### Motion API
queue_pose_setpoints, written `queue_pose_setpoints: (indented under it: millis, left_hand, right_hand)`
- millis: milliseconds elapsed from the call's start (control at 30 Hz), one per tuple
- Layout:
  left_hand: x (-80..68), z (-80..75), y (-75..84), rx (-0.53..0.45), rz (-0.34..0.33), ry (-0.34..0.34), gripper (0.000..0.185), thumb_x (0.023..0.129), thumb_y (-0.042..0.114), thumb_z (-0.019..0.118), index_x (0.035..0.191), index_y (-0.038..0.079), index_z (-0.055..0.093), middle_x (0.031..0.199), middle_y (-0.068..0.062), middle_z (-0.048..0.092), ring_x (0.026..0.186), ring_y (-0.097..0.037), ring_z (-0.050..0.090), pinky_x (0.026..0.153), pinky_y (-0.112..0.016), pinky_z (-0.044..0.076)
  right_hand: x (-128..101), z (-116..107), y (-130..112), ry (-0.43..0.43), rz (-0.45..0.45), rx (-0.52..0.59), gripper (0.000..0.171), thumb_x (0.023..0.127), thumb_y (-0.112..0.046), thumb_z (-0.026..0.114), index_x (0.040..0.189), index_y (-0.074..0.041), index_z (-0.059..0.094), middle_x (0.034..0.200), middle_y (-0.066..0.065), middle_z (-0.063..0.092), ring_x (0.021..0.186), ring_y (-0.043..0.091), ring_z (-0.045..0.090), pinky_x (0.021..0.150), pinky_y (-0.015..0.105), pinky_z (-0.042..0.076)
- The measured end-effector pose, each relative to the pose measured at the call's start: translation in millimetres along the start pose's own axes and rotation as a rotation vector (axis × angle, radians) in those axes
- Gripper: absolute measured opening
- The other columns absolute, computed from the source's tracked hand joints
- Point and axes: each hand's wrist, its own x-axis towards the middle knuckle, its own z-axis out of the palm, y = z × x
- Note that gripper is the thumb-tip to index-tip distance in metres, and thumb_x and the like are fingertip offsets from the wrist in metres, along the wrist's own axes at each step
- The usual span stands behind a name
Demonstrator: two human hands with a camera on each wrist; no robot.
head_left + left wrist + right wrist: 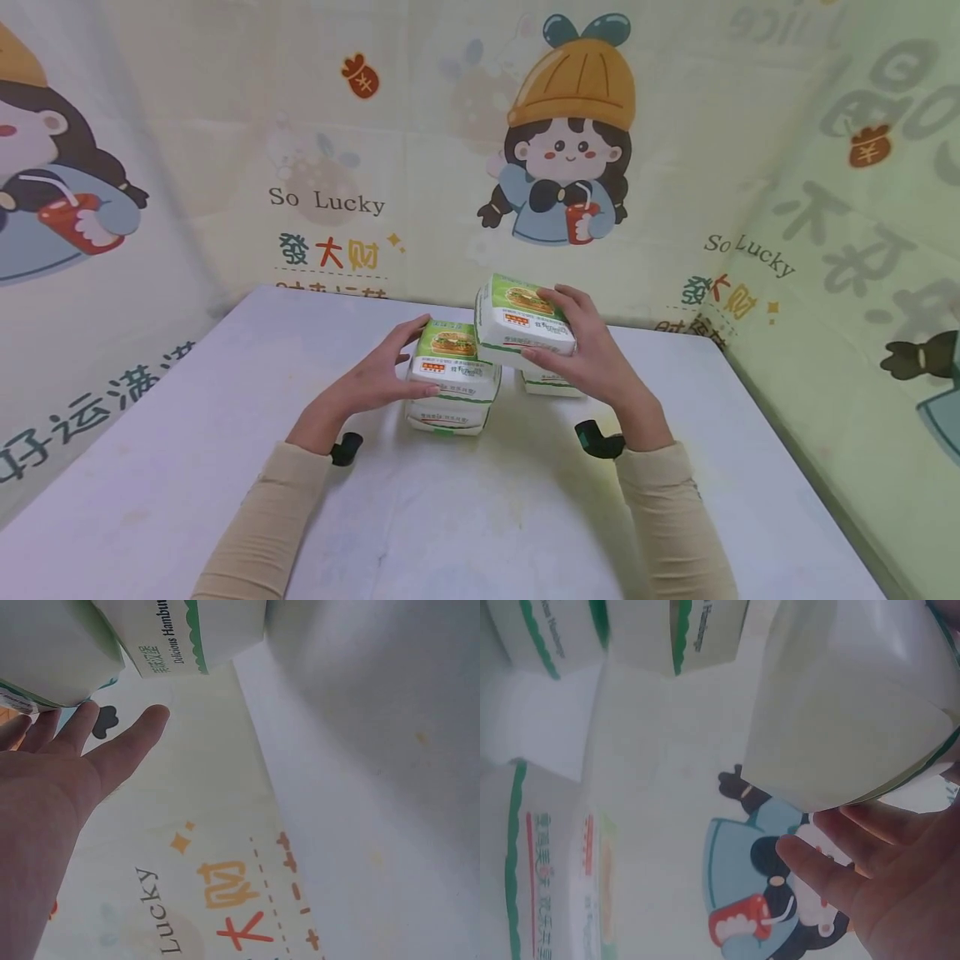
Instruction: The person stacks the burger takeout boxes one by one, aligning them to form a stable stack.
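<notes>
In the head view, my right hand [592, 350] grips a burger box [525, 323] just right of the frame's centre, thumb on its near side and fingers curled over the top, holding it lifted and tilted above the white table [225, 433]. Just left of it, my left hand [375, 379] rests with straight fingers against the top box of a two-box stack [453, 379]. A fourth box [551, 383] sits on the table behind my right hand.

In the left wrist view, my left hand [52, 787] fills the left side, fingers straight, their tips touching a box edge [52, 667] at upper left.

In the right wrist view, my right hand [885, 877] at lower right clasps the lifted box [855, 697] from beneath; the stack [547, 855] lies at left.
</notes>
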Motion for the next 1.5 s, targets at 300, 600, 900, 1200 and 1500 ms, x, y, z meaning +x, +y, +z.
queue_pose_setpoints:
  millis: [300,600,900,1200,1500]
  left_hand:
    - [0.0,-0.5,0.2,-0.014,-0.004,0.001,0.109,0.077,0.038,0.085,0.158,0.028,0.013,0.162,-0.001,0.022,0.148,-0.027,0.026,0.119,-0.057,0.027]
    - [0.6,0.0,-0.1,-0.033,-0.018,0.010,0.110,0.075,0.038,0.086,0.158,0.031,0.014,0.161,0.001,0.023,0.149,-0.033,0.023,0.112,-0.063,0.033]
    - [0.6,-0.4,-0.8,-0.041,0.011,0.006,0.106,0.075,0.036,0.087,0.155,0.037,0.018,0.156,0.004,0.030,0.147,-0.026,0.026,0.115,-0.063,0.028]
    - [0.1,-2.7,0.3,-0.066,0.018,-0.019,0.098,0.076,0.030,0.087,0.152,0.031,0.024,0.150,0.002,0.035,0.142,-0.029,0.034,0.112,-0.062,0.034]
    - [-1.4,-4.2,1.0,-0.080,0.004,-0.021,0.105,0.075,0.032,0.088,0.153,0.032,0.019,0.149,0.002,0.035,0.140,-0.030,0.038,0.109,-0.061,0.039]
  right_hand:
    - [9.7,12.4,-14.5,-0.027,-0.026,0.024,0.079,0.082,-0.043,0.079,0.149,-0.029,0.040,0.158,0.005,0.024,0.124,0.027,0.046,0.090,0.038,0.050]
    - [15.2,23.9,-32.5,-0.048,-0.028,0.008,0.081,0.081,-0.047,0.079,0.149,-0.030,0.039,0.159,0.003,0.023,0.125,0.026,0.046,0.092,0.041,0.052]
    - [19.4,36.2,-45.3,-0.042,0.010,-0.031,0.084,0.078,-0.054,0.079,0.149,-0.031,0.039,0.160,0.005,0.023,0.130,0.030,0.043,0.097,0.047,0.051]
    - [21.3,46.2,-51.7,-0.042,0.010,-0.105,0.085,0.077,-0.061,0.076,0.148,-0.034,0.038,0.161,0.004,0.021,0.132,0.031,0.040,0.095,0.048,0.052]
    - [17.2,45.3,-51.3,-0.053,-0.001,-0.095,0.084,0.082,-0.061,0.070,0.153,-0.039,0.029,0.165,0.001,0.014,0.144,0.034,0.030,0.102,0.059,0.046]
